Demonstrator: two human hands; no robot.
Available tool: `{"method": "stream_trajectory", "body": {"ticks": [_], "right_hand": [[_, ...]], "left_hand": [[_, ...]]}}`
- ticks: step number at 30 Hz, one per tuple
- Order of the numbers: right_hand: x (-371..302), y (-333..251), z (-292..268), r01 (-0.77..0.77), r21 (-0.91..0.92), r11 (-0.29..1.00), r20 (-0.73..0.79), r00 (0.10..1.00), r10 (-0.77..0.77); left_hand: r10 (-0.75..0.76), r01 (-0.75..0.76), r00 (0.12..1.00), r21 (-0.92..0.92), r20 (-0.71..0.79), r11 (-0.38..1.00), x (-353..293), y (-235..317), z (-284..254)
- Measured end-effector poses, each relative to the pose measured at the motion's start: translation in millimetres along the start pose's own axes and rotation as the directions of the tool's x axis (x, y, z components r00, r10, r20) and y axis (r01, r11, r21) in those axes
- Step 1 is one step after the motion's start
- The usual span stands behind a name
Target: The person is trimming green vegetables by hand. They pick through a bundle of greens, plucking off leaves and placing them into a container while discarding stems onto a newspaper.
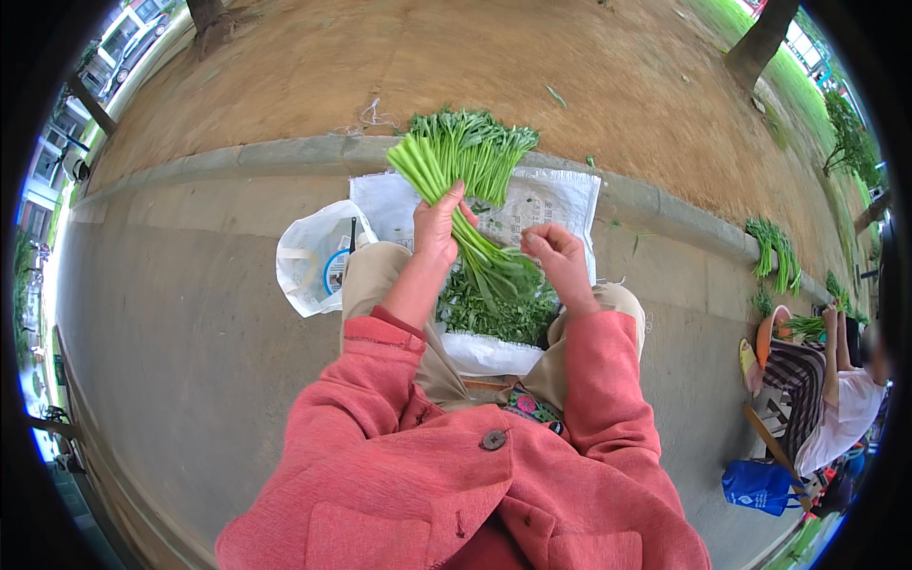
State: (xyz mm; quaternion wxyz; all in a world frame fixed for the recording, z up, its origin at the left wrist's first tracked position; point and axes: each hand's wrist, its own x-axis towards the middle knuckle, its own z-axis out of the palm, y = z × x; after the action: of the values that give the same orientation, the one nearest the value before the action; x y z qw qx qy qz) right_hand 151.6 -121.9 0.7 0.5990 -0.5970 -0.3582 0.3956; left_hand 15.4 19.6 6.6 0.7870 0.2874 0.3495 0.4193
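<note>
A white sack lies mid-frame. Over it, at centre, slants a green bunch, the left hand in a grip round it. The right hand's fingertips meet beside it; whether they pinch a leaf, I can't tell.

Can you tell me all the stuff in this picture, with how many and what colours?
Held bunch: one, green, above the sheet
Stalk row: one, green, sheet's far part
Leaf pile: one, dark green, between the knees
Sheet: one, white, on the pavement
White bag: one, left of the sheet
Curb: one, grey, beyond
Bare earth: one patch, brown, past the curb
Tree trunks: several, brown, top corners
Other person: one, pale top, far right
Blue bag: one, lower right
Orange basin: one, right
Far rim: too small to list
Red sleeves: two, lower middle
Left hand: one, bare, gripping the bunch
Right hand: one, bare, near its leaves
</note>
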Motion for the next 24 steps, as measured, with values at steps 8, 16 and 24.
{"method": "stream_trajectory", "body": {"ticks": [8, 16, 24], "right_hand": [[-12.7, 4.8, 39.1, -0.071, -0.031, 0.997, 0.034, 0.997, 0.072], [-14.6, 0.5, 49.2, 0.264, -0.479, 0.837, 0.111, 0.964, -0.241], [-11.8, 4.9, 45.1, -0.093, -0.044, 0.995, 0.033, 0.995, 0.094]], "left_hand": [[0.157, -0.156, 0.981, 0.019, -0.116, 0.988, -4.5, 1.6, 3.5], [0.246, -0.246, 0.969, 0.080, 0.005, 0.966, -8.9, -15.0, 7.3], [0.145, -0.145, 0.989, -0.003, -0.037, 0.989, -14.3, -16.0, 11.2]]}}
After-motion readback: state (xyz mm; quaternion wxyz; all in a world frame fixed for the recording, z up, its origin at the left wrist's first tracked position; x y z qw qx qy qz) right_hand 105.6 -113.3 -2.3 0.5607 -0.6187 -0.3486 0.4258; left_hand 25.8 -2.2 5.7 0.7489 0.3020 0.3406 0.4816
